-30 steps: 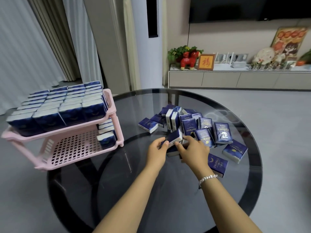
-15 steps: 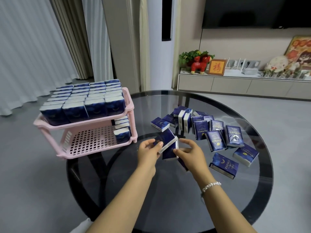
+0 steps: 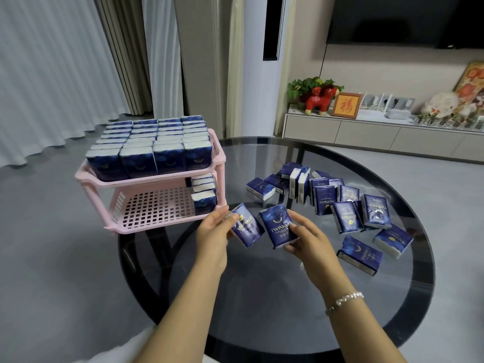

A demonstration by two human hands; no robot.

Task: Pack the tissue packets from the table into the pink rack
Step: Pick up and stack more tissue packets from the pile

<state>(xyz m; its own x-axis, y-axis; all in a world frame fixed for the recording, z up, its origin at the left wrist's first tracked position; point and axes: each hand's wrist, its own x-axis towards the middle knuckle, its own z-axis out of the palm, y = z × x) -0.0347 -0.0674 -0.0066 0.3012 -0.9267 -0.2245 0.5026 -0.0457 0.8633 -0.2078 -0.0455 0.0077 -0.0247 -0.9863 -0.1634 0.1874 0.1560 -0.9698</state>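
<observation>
Two dark blue tissue packets are held above the round dark glass table (image 3: 262, 297): one (image 3: 246, 227) gripped by the left hand (image 3: 213, 233), one (image 3: 278, 226) by the right hand (image 3: 306, 238). At ten o'clock, the pink plastic two-tier rack (image 3: 167, 179) is filled on top and barely begun below; many packets (image 3: 348, 216) are left at two o'clock.

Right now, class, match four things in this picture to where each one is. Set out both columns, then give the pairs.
1. left hand
2. top shelf
3. bottom shelf
4. red horse figurine

A. on the cabinet by the wall
B. holds a tissue packet
C. full of packets
D. few packets, at its right end

Pairs: 1-B, 2-C, 3-D, 4-A
</observation>
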